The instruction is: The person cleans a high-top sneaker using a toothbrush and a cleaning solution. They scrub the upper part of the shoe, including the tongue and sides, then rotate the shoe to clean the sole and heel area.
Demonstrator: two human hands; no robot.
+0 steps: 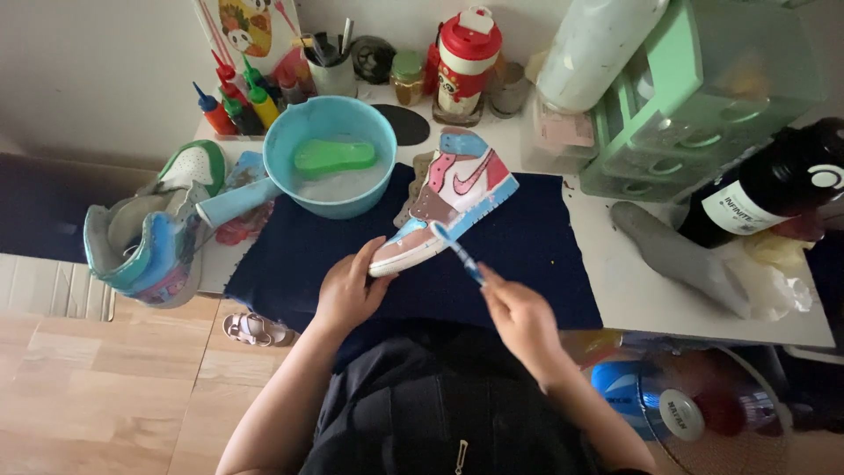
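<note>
Gripping the toe end of a pastel high-top sneaker, the left hand curls closed around the sole near frame centre. Right hand at 5 o'clock of the shoe is closed on a blue toothbrush; its head touches the shoe's toe side. Shoe lies on its side on a navy cloth, heel pointing to 12.

Head view, edges and room: cloth covers the middle of the white table; bare cloth open at 3 o'clock of the shoe and at 9 below the basin. Table's near edge runs just ahead of the person's lap. Right table part crowded: grey sock-like piece, crumpled plastic, dark bottle lying at 3. Second sneaker hangs off the table's left edge at 9. Wood floor at 8, a sandal on it, fan at 4.

Containers: teal basin at 11 o'clock of the shoe, near but apart from it, holds cloudy water and a green brush. Squeeze bottles of colour stand at 10 behind the basin. Cup with tools at 12, red-lidded jar just right of it. Green drawer box at 2; contents unclear.
</note>
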